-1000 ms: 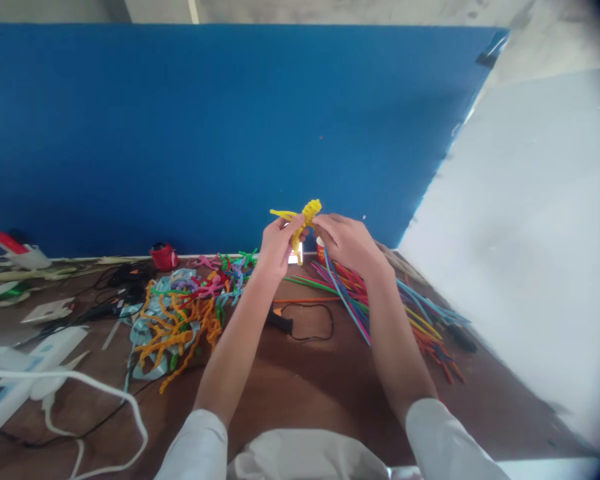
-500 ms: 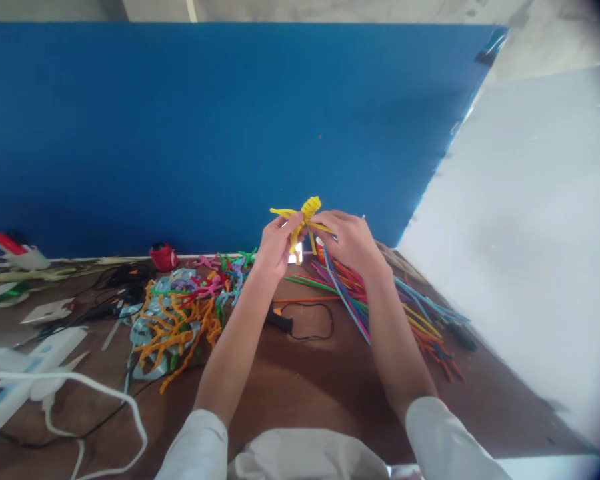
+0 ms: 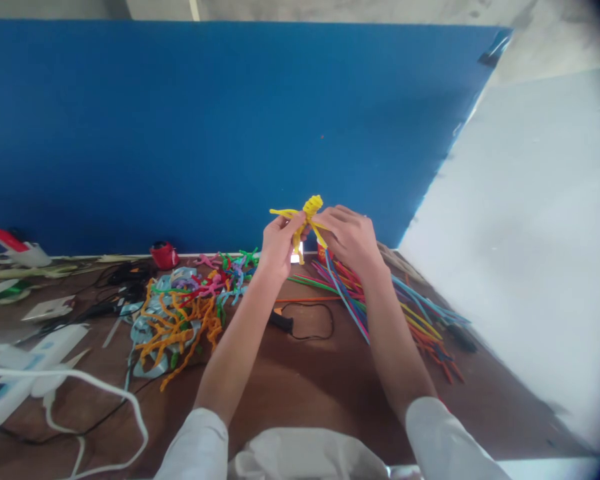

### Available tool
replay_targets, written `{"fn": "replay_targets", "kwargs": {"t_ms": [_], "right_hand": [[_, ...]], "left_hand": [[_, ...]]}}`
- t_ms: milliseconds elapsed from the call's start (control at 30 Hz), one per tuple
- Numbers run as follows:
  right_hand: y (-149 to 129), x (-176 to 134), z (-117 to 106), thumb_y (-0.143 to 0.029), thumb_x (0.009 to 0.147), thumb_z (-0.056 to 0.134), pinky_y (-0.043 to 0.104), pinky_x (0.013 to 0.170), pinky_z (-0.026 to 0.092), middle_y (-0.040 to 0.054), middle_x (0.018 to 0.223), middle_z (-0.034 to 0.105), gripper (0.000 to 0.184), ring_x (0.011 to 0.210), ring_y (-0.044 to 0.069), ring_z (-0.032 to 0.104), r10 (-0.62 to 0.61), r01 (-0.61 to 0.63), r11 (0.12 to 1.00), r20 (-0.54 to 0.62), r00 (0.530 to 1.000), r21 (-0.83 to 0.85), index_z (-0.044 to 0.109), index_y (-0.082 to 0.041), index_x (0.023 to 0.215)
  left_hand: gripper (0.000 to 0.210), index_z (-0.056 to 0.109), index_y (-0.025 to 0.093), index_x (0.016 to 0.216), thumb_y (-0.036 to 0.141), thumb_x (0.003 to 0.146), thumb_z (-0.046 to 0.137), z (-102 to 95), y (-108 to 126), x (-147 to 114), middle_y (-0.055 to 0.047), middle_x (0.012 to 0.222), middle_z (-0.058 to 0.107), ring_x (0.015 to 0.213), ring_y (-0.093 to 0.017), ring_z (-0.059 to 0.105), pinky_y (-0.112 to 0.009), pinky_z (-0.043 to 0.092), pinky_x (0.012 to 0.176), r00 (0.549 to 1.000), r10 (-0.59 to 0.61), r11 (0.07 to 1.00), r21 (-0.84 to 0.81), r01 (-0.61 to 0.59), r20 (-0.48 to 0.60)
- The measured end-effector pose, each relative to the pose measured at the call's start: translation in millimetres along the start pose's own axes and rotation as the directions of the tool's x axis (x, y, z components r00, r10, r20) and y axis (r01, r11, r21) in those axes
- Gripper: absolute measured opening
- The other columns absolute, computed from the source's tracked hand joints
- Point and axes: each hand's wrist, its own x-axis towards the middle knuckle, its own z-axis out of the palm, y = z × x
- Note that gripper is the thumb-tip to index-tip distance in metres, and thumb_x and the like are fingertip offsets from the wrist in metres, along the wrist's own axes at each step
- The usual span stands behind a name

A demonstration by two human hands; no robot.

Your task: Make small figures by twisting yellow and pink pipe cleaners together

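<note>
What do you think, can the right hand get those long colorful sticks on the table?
Probably yes. The colorful sticks lie on the table below the right forearm, and nothing seems to block them. The right hand is busy at the yellow shape, though.

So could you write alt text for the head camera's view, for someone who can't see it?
A person's left hand holds a twisted yellow shape above a brown table, with the right hand touching it. On the left lies a tangled colourful pile, on the right a loose bundle of thin colourful sticks; a blue panel stands behind.
</note>
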Motion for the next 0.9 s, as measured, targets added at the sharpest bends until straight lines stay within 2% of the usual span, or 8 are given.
{"fn": "replay_targets", "kwargs": {"t_ms": [200,467,733,900], "right_hand": [[-4.3,0.2,1.0,-0.028,0.101,0.049,0.031,0.074,0.040,0.0053,0.098,0.072,0.018,0.090,0.020,0.060,0.032,-0.034,0.998,-0.034,0.999,-0.058,0.066,-0.023,0.105],[-13.3,5.5,-0.5,-0.030,0.103,0.046,0.035,0.075,0.037,0.0046,0.093,0.072,0.025,0.085,0.020,0.056,-0.001,-0.005,0.990,-0.041,0.999,-0.140,0.069,-0.024,0.094],[-9.8,4.5,5.0,-0.029,0.102,0.049,0.034,0.074,0.039,0.0032,0.088,0.073,0.026,0.083,0.020,0.056,-0.002,-0.008,0.990,-0.071,0.997,-0.143,0.071,-0.023,0.088],[-0.8,2.3,11.2,-0.029,0.103,0.046,0.034,0.077,0.041,0.0042,0.096,0.073,0.026,0.085,0.020,0.058,0.011,-0.019,0.994,-0.076,0.997,-0.104,0.071,-0.023,0.100]], "left_hand": [[0.025,0.067,0.017,0.079,0.033,0.070,0.083,1.3,-0.9,-2.5,0.001,0.072,0.063,0.059,-0.006,0.055,-0.022,0.043,0.061,0.995,0.086,0.996,-0.005,-0.087,-0.044],[0.020,0.067,0.016,0.079,0.029,0.072,0.081,2.5,1.3,-4.3,0.002,0.071,0.064,0.061,-0.006,0.057,-0.021,0.043,0.063,0.988,0.087,0.995,-0.043,-0.094,-0.126],[0.025,0.067,0.016,0.081,0.031,0.069,0.083,2.9,-4.0,-3.2,0.002,0.072,0.064,0.059,-0.006,0.055,-0.021,0.042,0.061,0.991,0.069,0.996,-0.053,-0.075,-0.111],[0.025,0.067,0.016,0.081,0.032,0.070,0.083,0.4,-6.6,-1.2,0.002,0.071,0.064,0.060,-0.006,0.057,-0.021,0.043,0.061,0.988,0.079,0.994,-0.068,-0.089,-0.130]]}}
